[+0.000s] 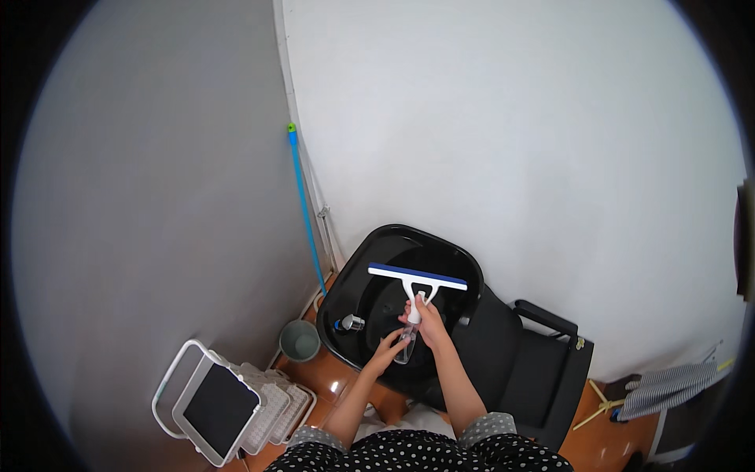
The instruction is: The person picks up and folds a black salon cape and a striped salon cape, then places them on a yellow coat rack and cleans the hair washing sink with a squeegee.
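A spray squeegee [418, 277] with a white frame, a blue-edged blade and a clear bottle for a handle is held over the black shampoo basin [346, 271]. My right hand [429, 321] is closed round its white neck, just under the blade. Lower down, my left hand [388, 348] has its fingers closed on the clear bottle part. The blade points away from me and lies nearly level across the basin. A chrome faucet [353, 323] sits inside the basin, left of my hands.
Right of the basin is a black reclining chair [519, 370] with an armrest. On the left are a grey bucket [300, 341], a white tiered cart [224, 409] and a blue pole [305, 204] against the wall. Striped cloth [668, 389] hangs at far right.
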`<state>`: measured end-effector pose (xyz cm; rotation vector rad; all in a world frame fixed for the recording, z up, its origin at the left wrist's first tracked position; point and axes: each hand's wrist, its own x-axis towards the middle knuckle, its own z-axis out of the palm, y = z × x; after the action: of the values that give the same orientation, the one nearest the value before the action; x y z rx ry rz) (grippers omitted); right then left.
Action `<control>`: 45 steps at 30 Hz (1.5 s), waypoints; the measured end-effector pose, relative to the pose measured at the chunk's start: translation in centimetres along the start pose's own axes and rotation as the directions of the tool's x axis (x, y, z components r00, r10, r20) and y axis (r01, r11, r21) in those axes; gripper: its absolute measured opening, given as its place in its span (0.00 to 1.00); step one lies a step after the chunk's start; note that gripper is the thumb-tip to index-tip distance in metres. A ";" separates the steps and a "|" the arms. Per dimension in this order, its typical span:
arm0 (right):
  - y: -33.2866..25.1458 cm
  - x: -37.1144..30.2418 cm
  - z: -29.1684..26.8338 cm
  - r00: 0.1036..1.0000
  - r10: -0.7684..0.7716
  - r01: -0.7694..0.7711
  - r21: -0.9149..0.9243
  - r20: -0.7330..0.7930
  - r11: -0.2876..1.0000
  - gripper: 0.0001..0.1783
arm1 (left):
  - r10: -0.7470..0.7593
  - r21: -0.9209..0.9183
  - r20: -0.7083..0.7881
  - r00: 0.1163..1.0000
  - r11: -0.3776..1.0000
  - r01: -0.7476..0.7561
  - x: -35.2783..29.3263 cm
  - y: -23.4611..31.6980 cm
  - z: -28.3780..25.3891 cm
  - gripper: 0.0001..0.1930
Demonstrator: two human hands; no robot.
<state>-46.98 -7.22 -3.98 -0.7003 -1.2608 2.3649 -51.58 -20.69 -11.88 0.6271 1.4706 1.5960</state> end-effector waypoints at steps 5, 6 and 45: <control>-1.0 2.2 -3.2 0.997 0.080 -0.078 0.064 -0.022 0.995 0.25 | 0.066 0.008 -0.364 0.929 0.998 -0.068 0.2 -1.5 1.1 0.15; -1.3 2.9 -4.0 0.995 0.096 -0.094 0.064 -0.035 0.994 0.27 | 0.068 -0.021 -0.416 0.907 0.996 -0.085 0.5 -1.7 1.3 0.13; 9.7 8.6 -10.8 0.965 0.228 -0.193 -0.240 0.130 0.951 0.21 | -0.006 -0.289 -0.757 0.654 0.900 -0.327 -6.3 -3.1 6.3 0.02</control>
<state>-48.51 -0.70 -19.43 -0.7644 -1.6150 2.5128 -42.42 -22.75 -12.59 -0.2066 1.5702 2.3998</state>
